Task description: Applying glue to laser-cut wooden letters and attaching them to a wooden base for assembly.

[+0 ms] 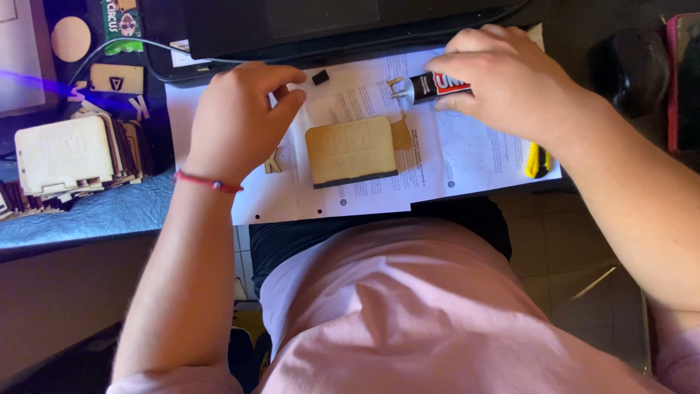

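My right hand [503, 76] grips a small black and red glue tube [436, 87], nozzle pointing left over a sheet of printed paper [452, 157]. A flat engraved wooden plate [351, 151] lies on the paper in front of me, with a small wooden piece against its right edge. My left hand [237, 117] hovers fingers curled just left of the plate, over a small wooden letter piece [273, 162]; whether it pinches anything is hidden. A tiny black cap [320, 76] lies on the paper between my hands.
A stack of similar wooden plates [69, 157] stands at the left on the dark desk. Loose wooden letters and a disc lie behind it. A cable runs along the back. A black mouse [631, 69] sits far right, a yellow and black tool [537, 159] near the paper's right edge.
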